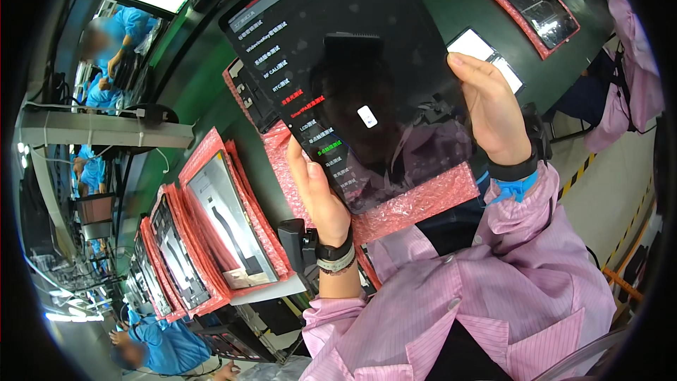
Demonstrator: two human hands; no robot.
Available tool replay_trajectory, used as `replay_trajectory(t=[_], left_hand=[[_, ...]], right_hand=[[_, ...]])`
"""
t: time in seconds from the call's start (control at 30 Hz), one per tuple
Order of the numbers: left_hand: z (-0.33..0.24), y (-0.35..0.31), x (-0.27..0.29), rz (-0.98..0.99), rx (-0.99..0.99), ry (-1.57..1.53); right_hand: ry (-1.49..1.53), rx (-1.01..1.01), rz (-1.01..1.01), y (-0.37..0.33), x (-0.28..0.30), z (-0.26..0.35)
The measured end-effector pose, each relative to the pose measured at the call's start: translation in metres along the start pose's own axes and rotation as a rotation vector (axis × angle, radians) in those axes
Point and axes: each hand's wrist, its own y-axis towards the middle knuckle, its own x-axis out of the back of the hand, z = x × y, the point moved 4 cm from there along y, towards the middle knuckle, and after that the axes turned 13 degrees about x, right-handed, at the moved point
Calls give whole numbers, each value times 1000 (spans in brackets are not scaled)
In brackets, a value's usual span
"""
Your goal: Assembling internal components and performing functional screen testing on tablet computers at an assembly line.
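Both hands grasp a large flat black glossy screen panel [352,77]: the left hand [317,190] clasps its near edge, the right hand [493,109] its right edge. Pink bubble-wrap sheet [416,201] lies just beneath it.

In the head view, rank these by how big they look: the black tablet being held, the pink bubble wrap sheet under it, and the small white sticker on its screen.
1. Black tablet, held by the left hand and right hand; it is nearest the camera, which inflates it.
2. Pink bubble wrap sheet, mostly hidden, so true size is unsure.
3. White sticker, plainly smallest.
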Motion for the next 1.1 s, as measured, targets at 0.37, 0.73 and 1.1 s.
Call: replay_trajectory(t=[0.37, 0.73, 1.1], left_hand=[[-1, -9, 4, -66, 18, 83], [0, -12, 2, -84, -11, 172], [2, -7, 3, -25, 80, 9]], right_hand=[[-510, 7, 151, -3, -30, 14], [-811, 108, 106, 8, -20, 16], [-672, 160, 45, 1, -26, 23]])
